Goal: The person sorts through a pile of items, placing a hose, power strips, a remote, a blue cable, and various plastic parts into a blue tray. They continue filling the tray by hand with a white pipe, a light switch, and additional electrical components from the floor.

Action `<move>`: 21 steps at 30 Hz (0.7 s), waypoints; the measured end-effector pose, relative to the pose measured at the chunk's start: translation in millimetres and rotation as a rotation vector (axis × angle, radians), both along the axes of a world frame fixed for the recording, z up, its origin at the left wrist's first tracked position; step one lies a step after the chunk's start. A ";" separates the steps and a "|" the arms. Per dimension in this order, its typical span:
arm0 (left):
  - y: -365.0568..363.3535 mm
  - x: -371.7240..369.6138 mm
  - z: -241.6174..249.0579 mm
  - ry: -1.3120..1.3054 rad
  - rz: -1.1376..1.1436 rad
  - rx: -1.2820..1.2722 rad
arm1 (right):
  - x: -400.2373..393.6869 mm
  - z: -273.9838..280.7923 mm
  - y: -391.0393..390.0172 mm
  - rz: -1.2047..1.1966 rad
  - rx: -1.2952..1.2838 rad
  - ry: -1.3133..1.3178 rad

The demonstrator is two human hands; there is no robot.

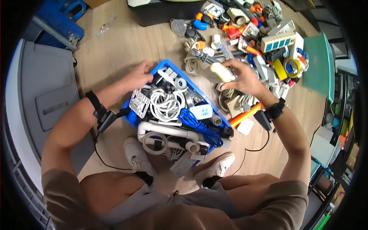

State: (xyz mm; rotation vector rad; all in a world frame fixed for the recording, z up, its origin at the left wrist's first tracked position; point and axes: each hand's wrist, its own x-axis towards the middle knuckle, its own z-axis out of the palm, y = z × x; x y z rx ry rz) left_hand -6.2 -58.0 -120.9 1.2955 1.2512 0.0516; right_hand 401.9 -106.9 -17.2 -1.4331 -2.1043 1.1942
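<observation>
My right hand (pixel 243 78) is closed on a cream-coloured rounded object (pixel 218 72), thumb and fingers gripping its near side. A dark grey piece (pixel 204 56) lines up with its far end; what kind of thing it is I cannot tell. My left hand (pixel 137 78) is at the far left rim of a blue bin (pixel 165 63), fingers loosely bent and apart with nothing in them. In the bin lie a coil of white cable (pixel 165 104), a bundle of blue cable (pixel 197 126), a white socket panel (pixel 202 112), a white bent pipe (pixel 168 129) and a grey slotted plate (pixel 139 103).
A heap of mixed parts spreads over the floor beyond, with a power strip (pixel 278 41), yellow tape roll (pixel 292 68) and orange tube (pixel 245 115). A black bin (pixel 165 13) stands behind, a green bin (pixel 317 67) at right, a grey box (pixel 53 103) at left.
</observation>
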 end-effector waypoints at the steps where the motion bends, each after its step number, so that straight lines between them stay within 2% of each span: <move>1: 6.9 2.0 1.8 -0.005 -0.025 0.021 | -3.1 2.2 -16.4 -0.051 -0.109 0.167; 2: 14.4 4.1 3.9 -0.010 -0.047 0.046 | -4.8 11.4 -31.5 0.038 0.035 0.069; 4: 27.7 6.5 4.8 -0.071 -0.053 0.066 | -13.3 22.9 -59.9 0.205 0.039 0.074; 6: 34.6 10.8 11.2 -0.134 -0.063 0.077 | -29.5 22.7 -94.3 0.296 0.043 0.251; 8: 33.5 21.6 20.9 -0.187 -0.104 0.165 | -41.6 24.3 -128.2 0.406 0.049 0.223; 10: 31.4 28.1 15.6 -0.233 -0.110 0.143 | -56.2 26.5 -151.1 0.491 0.100 0.239; 14: 22.0 31.1 16.4 -0.234 -0.133 0.115 | -80.0 14.7 -182.6 0.450 0.117 -0.129; 16: 19.1 27.1 10.0 -0.156 -0.192 0.243 | -87.3 14.1 -178.6 0.455 0.140 -0.153; 20: 12.8 16.1 8.4 -0.226 -0.172 0.242 | -79.2 20.6 -170.9 0.528 0.297 -0.212; 21: 10.3 14.6 11.8 -0.204 -0.174 0.238 | -72.1 29.7 -165.6 0.520 0.259 -0.206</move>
